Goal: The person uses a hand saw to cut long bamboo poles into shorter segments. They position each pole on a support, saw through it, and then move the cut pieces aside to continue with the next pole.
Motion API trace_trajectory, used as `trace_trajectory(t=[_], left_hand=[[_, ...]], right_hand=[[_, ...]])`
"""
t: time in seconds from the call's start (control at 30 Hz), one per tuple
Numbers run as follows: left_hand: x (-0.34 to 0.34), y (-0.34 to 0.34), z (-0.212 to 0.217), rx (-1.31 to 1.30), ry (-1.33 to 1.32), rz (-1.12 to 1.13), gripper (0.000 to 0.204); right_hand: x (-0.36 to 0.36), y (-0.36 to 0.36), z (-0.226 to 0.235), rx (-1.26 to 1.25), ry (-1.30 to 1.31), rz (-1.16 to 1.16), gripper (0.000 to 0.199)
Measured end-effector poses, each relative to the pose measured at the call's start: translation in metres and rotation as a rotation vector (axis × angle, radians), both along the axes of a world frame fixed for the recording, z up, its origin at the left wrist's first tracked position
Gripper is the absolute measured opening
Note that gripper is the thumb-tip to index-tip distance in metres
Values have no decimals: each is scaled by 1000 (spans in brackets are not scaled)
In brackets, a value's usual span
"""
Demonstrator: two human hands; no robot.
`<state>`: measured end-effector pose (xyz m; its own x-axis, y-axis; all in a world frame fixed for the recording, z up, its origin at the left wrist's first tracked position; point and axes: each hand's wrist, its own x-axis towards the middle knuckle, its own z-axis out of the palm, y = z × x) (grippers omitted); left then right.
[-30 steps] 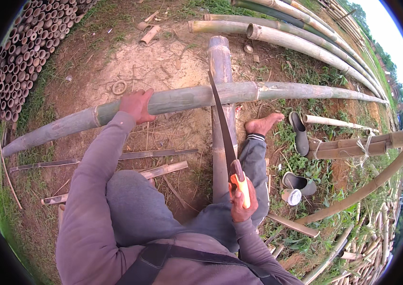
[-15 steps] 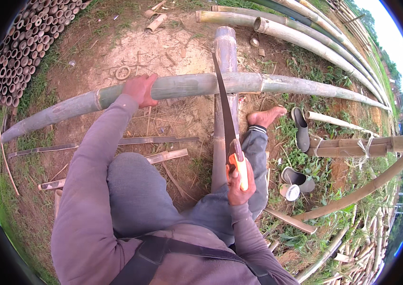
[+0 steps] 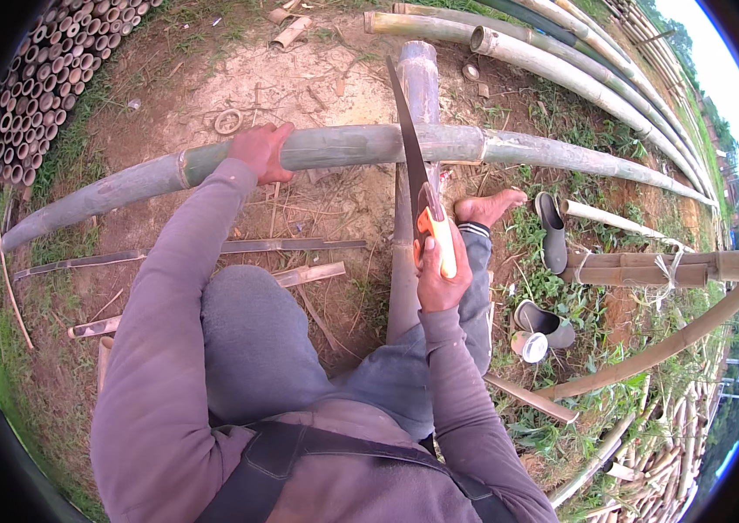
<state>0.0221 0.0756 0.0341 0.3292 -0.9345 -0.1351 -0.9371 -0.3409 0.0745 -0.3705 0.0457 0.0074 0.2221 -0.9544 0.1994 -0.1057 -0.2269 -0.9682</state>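
Note:
A long green-grey bamboo pole [image 3: 348, 146] lies crosswise in front of me, resting over a thicker upright-running bamboo piece [image 3: 419, 83]. My left hand [image 3: 261, 152] is wrapped over the pole, left of where the two cross. In my right hand [image 3: 446, 281] is a handsaw [image 3: 414, 157], gripped by its orange handle. Its dark curved blade reaches away from me across the pole near the crossing, the tip past the pole's far side. Whether the teeth have cut into the bamboo cannot be made out.
My bare foot [image 3: 491, 207] rests right of the support. Dark clogs [image 3: 551, 234] and a white-lidded cup [image 3: 529, 346] are at the right. Long bamboo poles [image 3: 552, 74] lie far right; stacked cut bamboo [image 3: 47, 87] stands far left. Split strips [image 3: 308, 274] lie near my knee.
My right hand and the saw have moved forward, away from my body, so the blade reaches farther across the pole. My left hand keeps its hold on the pole.

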Motion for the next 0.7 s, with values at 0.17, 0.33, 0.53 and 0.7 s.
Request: trace_trajectory(t=[0.17, 0.33, 0.53, 0.7], left_hand=[[6, 0, -17, -58, 23, -41, 83], [5, -1, -17, -20, -33, -2, 80], [2, -1, -7, -21, 1, -8, 79], [6, -1, -16, -28, 39, 6, 88]], right_hand=[[-90, 121, 19, 133, 53, 7, 56], [11, 13, 16, -113, 54, -33, 51], [33, -30, -2, -56, 28, 0, 43], [-78, 106, 17, 79, 30, 14, 58]])
